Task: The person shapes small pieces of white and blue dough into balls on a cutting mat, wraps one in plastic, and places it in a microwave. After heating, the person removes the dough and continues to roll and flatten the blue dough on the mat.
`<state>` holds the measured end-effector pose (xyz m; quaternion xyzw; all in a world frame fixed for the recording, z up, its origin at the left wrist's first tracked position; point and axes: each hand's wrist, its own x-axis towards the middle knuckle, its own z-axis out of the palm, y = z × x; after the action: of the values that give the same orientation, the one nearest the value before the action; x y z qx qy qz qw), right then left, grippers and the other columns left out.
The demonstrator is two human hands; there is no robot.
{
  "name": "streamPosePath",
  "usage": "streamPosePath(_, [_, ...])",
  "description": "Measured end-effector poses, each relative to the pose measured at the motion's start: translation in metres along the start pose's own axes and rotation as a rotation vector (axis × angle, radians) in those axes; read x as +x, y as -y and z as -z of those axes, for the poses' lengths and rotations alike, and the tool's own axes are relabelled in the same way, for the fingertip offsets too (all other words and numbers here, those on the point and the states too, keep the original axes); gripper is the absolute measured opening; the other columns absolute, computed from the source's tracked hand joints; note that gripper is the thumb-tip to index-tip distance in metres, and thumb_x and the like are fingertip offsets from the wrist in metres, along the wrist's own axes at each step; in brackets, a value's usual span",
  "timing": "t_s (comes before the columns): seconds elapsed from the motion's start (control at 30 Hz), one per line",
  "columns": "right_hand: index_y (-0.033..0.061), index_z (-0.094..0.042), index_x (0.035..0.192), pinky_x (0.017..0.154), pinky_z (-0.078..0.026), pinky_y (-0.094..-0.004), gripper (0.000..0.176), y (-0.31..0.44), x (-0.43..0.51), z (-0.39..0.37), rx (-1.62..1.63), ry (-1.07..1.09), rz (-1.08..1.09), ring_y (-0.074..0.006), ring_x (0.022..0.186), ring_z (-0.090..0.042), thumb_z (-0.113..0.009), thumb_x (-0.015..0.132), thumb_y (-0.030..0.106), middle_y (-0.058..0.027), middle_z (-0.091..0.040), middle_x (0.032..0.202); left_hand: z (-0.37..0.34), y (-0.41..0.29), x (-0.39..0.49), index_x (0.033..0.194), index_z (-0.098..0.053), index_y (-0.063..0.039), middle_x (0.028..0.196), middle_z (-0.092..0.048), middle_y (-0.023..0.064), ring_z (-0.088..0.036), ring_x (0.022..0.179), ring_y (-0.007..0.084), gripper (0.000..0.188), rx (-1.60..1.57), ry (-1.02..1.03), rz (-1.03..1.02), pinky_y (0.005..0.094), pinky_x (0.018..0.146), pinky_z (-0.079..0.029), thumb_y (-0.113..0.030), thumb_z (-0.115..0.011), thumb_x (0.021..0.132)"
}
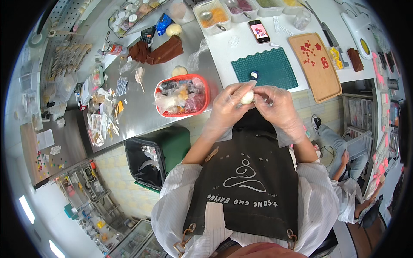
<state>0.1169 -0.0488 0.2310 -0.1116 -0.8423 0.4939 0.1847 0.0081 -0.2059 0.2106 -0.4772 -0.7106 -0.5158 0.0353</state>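
Observation:
Both my hands wear clear plastic gloves and meet in front of my dark apron. Between the fingers of my left hand [229, 104] sits a small white ball of soft dough [247, 97]. The fingertips of my right hand [276, 104] rest against the ball's other side; the gloves partly hide it. Just beyond my fingers lies a green cutting mat [271, 69] with a wavy far edge, bearing a small dark blue piece with a white piece on it [254, 75]. To its right a wooden board [322, 79] carries red stars and a red figure [324, 62].
A red basket [208, 96] of wrapped dough stands on the steel table at left, above a green bin [177, 145]. A phone [259, 31] and plastic tubs [213, 30] lie farther back. At right another person [347, 161] is close to some drawers.

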Motion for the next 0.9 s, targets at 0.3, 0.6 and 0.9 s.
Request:
streamPosePath(0.3, [0.0055,-0.072,0.097,0.061,-0.055,-0.0339,0.010,-0.016,-0.008,-0.002,-0.050,-0.083,-0.030,-0.0231,0.065,-0.069,-0.071,0.086,0.006,-0.0111,-0.069,0.075,0.012,0.000,-0.014,0.130,-0.067,-0.009,0.116,-0.071,0.0088,-0.070,0.106,0.0239,0.060,-0.157,0.131,0.160,0.0362,0.088,-0.058,-0.005,-0.089,0.074])
streamPosePath(0.6, [-0.0008,-0.068,0.094,0.054,-0.043,-0.0206,0.010,-0.025,-0.006,0.012,0.695,0.037,-0.501,-0.0080,0.062,-0.059,-0.065,0.094,0.008,-0.0009,-0.065,0.075,0.015,0.005,-0.016,0.127,-0.056,-0.001,0.107,-0.068,0.0122,-0.066,0.094,0.0186,0.045,-1.330,0.200,0.908,0.0268,0.075,-0.054,-0.032,-0.070,0.096])
streamPosePath(0.9, [-0.0008,-0.064,0.103,0.051,-0.039,-0.0222,0.021,-0.048,0.005,0.021,1.734,0.438,-0.496,-0.0079,0.058,-0.046,-0.065,0.096,0.019,-0.0013,-0.057,0.075,0.007,0.027,-0.009,0.112,-0.059,0.002,0.075,-0.062,0.0114,-0.057,0.058,0.0158,0.041,-1.564,0.362,1.002,0.0248,0.045,-0.039,-0.034,-0.066,0.094])
